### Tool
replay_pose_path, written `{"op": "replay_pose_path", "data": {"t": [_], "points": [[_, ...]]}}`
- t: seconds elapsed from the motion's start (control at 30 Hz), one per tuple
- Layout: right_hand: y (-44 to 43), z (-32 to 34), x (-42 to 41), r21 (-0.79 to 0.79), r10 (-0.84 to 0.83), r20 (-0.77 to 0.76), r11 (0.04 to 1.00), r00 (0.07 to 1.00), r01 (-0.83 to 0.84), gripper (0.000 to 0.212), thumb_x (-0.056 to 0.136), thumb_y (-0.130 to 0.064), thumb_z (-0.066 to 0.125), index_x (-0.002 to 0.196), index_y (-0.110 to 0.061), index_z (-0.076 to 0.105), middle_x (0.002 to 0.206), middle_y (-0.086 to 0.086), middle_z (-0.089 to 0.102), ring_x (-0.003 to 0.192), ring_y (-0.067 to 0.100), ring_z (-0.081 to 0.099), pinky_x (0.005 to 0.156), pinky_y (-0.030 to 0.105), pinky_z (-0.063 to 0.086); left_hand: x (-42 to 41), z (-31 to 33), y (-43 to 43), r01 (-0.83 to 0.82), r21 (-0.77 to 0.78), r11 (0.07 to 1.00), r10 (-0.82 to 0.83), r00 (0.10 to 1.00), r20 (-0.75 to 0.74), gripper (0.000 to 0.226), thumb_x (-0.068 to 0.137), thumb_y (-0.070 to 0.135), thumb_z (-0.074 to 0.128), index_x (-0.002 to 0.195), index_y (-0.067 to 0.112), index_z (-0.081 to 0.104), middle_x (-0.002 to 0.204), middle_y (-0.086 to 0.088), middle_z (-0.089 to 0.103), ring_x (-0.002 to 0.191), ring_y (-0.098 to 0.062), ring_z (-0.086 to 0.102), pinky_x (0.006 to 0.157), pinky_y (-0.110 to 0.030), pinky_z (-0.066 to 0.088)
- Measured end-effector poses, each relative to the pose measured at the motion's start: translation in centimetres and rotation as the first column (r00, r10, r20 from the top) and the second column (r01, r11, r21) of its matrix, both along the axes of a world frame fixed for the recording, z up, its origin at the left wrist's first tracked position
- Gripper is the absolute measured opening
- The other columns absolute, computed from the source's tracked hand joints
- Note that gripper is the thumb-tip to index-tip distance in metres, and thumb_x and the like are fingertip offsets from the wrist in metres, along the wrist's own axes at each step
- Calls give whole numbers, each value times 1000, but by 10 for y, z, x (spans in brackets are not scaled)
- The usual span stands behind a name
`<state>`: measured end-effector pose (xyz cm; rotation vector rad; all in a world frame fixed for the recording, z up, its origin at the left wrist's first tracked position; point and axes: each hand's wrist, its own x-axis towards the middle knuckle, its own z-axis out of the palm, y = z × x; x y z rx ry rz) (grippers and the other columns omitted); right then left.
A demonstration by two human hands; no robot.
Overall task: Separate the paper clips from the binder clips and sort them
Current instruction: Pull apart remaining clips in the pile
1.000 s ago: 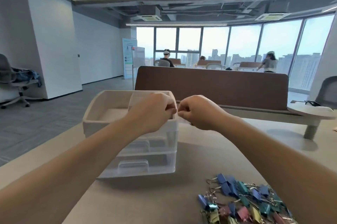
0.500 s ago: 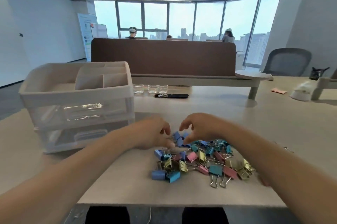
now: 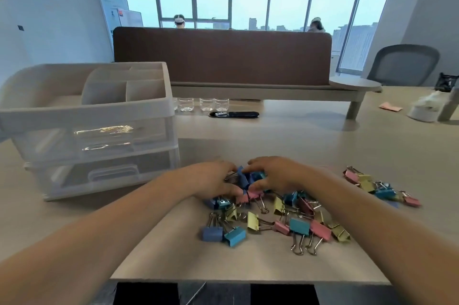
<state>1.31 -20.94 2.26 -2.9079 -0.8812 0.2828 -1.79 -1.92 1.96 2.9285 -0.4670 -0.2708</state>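
Drawer organiser [image 3: 87, 116] sits at far L of the desk [image 3: 248, 262]; all places given from it. No brand or label readable on it. Poster [image 3: 119, 14] behind it on the wall has print, too small to read.

Organiser top tray: divided compartments, nothing seen in them. Upper drawer [image 3: 49, 140], clear front: gold glinting bits [image 3: 109, 129], prob. paper clips, too blurred to be sure. Lower drawer [image 3: 111, 173]: contents can't be made out.

Behind & just R of organiser: row of clear bottles [image 3: 201, 104], then a flat black item [image 3: 234, 114]. Brown divider panel [image 3: 223, 56] stands behind those.

R of organiser, nearer the front edge: left hand [image 3: 213, 180] & right hand [image 3: 275, 175] meet, fingers and thumbs curled round blue binder clips [image 3: 244, 179] at the far end of the clip pile [image 3: 278, 220]. Pile is mixed blue, teal, pink, yellow w/ wire handles, spreading toward the desk's front edge; nearest clips stop short of it.

Further R of organiser: small separate clip group [image 3: 380, 188], apart from the pile. Bare desk lies betw. organiser and pile and beyond the hands. Far R, back: pink paper [image 3: 390, 106], white object [image 3: 423, 111], grey chair [image 3: 402, 63].
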Motion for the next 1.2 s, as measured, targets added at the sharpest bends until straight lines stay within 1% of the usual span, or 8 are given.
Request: {"op": "replay_pose_path", "data": {"t": [0.23,0.33,0.5,0.7,0.87,1.0,1.1,1.2], "points": [[-3,-17,31,128,-33,98,992,995,20,41,94,-32,62,135,-29,56,126,-4,54,114,18,49,98,37,42,38,-18,-9,56,-36,998,-54,997,54,43,90,42,61,126,20,50,114,-4,48,100,-24,55,81,-35,46],[-4,-17,41,174,-61,106,984,992,42,43,92,-31,65,134,-28,57,125,-2,54,112,18,51,96,36,43,46,-18,-12,59,-26,998,-56,995,81,45,90,43,61,128,21,50,114,-2,44,97,-23,54,83,-40,49],[-8,-12,59,180,-58,39,982,998,50,55,83,-41,73,134,-27,55,125,-2,53,102,13,49,90,32,43,68,-17,-16,37,-77,996,-29,994,102,31,88,40,62,112,21,61,105,-3,51,91,-24,58,78,-41,50],[-8,-13,72,120,-68,116,991,991,54,43,86,-40,68,125,-25,59,120,0,58,103,18,55,86,33,47,88,-17,-23,-31,-159,987,50,992,119,35,89,33,66,117,13,59,114,-7,60,101,-25,58,82,-34,47],[-13,-13,74,186,-183,166,971,969,152,36,94,-39,60,125,-21,62,126,2,63,109,19,57,90,31,46,94,-14,-24,-35,-211,977,64,989,132,38,99,30,51,132,11,54,131,-12,57,111,-25,56,89,-31,43],[-19,-4,66,286,-279,137,930,950,232,33,101,-35,49,127,-19,62,134,1,60,117,20,55,95,32,43,84,-6,-24,-21,-272,962,58,990,130,31,103,23,43,130,14,56,126,-9,55,87,-16,53,77,-29,41],[-26,3,57,295,-302,133,921,944,253,32,102,-31,48,128,-20,61,133,0,60,116,19,56,97,32,45,69,4,-20,-18,-253,967,57,988,144,28,103,23,43,126,16,58,125,-6,53,92,-16,53,80,-28,42],[-28,10,42,273,-242,109,940,964,205,31,98,-38,56,122,-20,64,121,-3,65,100,12,59,88,27,47,46,13,-16,-3,-195,981,32,989,142,24,99,36,51,114,20,62,114,0,61,97,-15,56,82,-29,46]]}}
